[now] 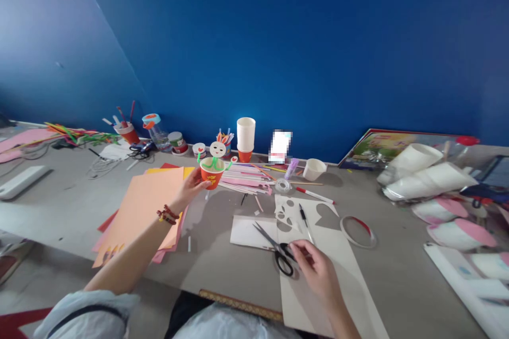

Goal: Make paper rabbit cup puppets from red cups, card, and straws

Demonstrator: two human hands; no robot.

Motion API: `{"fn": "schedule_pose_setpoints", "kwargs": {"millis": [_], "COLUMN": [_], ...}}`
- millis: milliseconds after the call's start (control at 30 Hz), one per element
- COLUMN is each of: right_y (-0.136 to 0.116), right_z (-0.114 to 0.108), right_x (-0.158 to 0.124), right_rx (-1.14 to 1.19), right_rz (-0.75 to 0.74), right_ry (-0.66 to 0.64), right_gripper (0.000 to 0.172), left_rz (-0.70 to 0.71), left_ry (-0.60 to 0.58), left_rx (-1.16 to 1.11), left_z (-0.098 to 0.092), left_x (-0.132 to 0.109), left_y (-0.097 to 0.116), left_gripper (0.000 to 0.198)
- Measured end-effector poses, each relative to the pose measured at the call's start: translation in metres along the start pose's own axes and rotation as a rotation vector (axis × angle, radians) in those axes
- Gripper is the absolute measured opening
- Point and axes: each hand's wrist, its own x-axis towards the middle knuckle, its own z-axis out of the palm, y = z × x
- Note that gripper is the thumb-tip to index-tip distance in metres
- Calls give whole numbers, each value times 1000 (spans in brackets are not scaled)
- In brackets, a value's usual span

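My left hand (194, 185) is wrapped round a red paper cup (212, 178), held up over the desk. A white paper rabbit face (218, 149) with orange-and-white ears rises from the cup on green stems. Small white discs with red hearts, one of them a heart disc (234, 159), stand out at its sides. The fingertips of my right hand (314, 265) close at one handle of the black-handled scissors (283, 255). Their blades lie partly open over a folded white paper (248, 230). A black pen (303, 214) lies just beyond, on white card (318, 286) with cut-out holes.
Coloured paper sheets (153, 196) are stacked at left. Behind stand a tower of white cups (245, 135), a single white cup (314, 169) and a bottle (159, 135). A tape roll (358, 232), bagged white cups (425, 180) and pink-and-white cups (461, 234) are at right.
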Motion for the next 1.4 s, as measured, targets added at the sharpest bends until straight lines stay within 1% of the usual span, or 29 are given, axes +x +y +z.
{"fn": "schedule_pose_setpoints", "kwargs": {"millis": [133,267,400,467,567,633,733,800,867,967,1067,1200,1300,1400], "right_y": [-9,-34,-67,-80,-87,-85,-80,-76,-73,-69,-65,-60,-59,-61], "right_z": [-13,-23,-18,-11,0,4,4,-1,-6,-12,-15,-16,-17,-17], "right_x": [11,36,58,63,63,60,56,53,51,48,45,43,43,44], "right_rx": [-118,-203,-256,-254,-224,-209,-216,-232,-243,-243,-244,-246,-256,-266], "right_rz": [-48,-164,-282,-320,-348,-344,-325,-308,-290,-257,-231,-219,-212,-218], "right_ry": [-34,-94,-166,-210,-270,-289,-297,-291,-281,-264,-265,-281,-287,-287], "right_gripper": [34,25,19,19,21,19,17,18,19,18,17,17,18,18], "left_rz": [45,81,110,161,272,329,413,461,488,491,458,411,402,400], "left_ry": [54,94,85,102,170,211,269,293,305,313,315,347,375,365], "left_rx": [-39,-54,-53,-51,-45,-35,-18,-6,13,65,159,312,395,431], "left_z": [0,-3,-2,-1,-2,-2,3,10,17,26,29,25,20,18], "left_x": [2,1,0,7,35,63,109,135,155,174,179,170,163,163], "left_y": [-5,-11,-11,-7,3,10,15,13,8,-6,-22,-39,-43,-45], "left_gripper": [56,53,51,50,52,55,58,61,63,64,60,53,50,50]}}
